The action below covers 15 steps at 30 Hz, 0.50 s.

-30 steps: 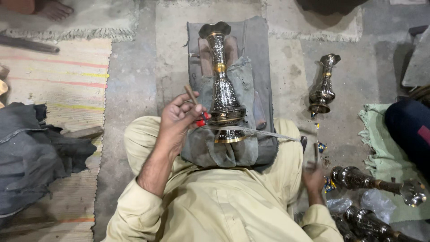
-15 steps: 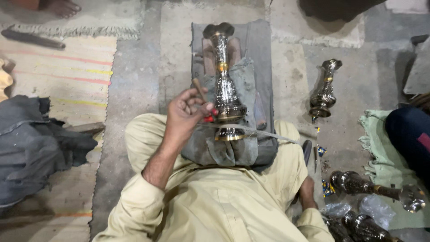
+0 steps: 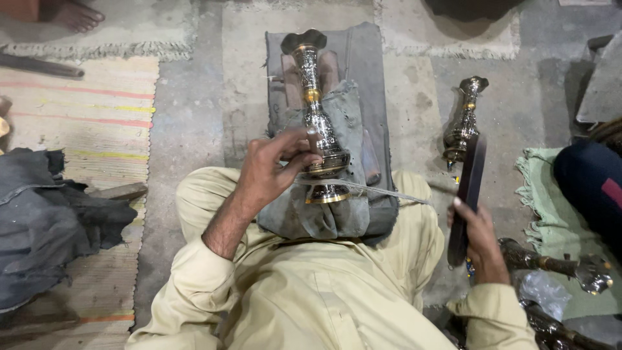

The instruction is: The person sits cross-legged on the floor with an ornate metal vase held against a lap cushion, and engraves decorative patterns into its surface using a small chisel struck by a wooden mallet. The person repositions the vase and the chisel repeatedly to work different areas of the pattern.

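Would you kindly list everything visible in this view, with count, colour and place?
engraved metal vase: one, silver and gold, lying on grey cloth over the lap
grey cloth: one, under the vase, on the lap and floor
second vase: one, silver and gold, on the concrete floor at right
dark flat stick: one, brown-black, held upright at right
metal pieces: several, silvery, on the floor at lower right
green cloth: one, at right
striped mat: one, pale with coloured stripes, at left
dark garment: one, grey, on the mat
left hand: touching the engraved metal vase
right hand: gripping the dark flat stick
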### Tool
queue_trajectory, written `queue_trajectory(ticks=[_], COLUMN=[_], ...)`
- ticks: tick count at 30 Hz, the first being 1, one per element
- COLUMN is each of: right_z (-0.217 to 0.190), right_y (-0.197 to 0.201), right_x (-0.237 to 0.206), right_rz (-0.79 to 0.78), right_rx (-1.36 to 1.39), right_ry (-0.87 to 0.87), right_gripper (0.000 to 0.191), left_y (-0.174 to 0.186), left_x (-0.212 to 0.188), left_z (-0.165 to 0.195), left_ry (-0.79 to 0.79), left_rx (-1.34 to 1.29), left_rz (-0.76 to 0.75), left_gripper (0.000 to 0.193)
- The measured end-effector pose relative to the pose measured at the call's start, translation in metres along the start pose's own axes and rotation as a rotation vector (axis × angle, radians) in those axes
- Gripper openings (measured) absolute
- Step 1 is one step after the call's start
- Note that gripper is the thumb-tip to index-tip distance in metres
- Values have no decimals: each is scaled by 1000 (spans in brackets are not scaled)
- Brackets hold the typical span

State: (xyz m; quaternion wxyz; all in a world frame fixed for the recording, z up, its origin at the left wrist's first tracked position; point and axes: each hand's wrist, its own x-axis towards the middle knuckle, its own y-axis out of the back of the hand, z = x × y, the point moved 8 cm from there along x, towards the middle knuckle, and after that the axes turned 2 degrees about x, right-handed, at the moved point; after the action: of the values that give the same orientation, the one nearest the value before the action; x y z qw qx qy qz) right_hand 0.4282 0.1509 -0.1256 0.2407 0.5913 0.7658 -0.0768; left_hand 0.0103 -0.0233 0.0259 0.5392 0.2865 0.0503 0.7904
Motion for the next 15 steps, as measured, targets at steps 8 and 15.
queue_trajectory(ticks=[8, 15], right_z=[-95, -202], right_y=[-72, -141], right_x=[-9, -62], right_rz=[-348, -546], right_rx=[-203, -548], right_ry=[317, 622], right_gripper=[37, 35], left_y=[2, 1], left_x=[-4, -5], left_z=[9, 6], left_ry=[-134, -116], left_rx=[130, 100], left_rz=[29, 30], left_gripper=[37, 40])
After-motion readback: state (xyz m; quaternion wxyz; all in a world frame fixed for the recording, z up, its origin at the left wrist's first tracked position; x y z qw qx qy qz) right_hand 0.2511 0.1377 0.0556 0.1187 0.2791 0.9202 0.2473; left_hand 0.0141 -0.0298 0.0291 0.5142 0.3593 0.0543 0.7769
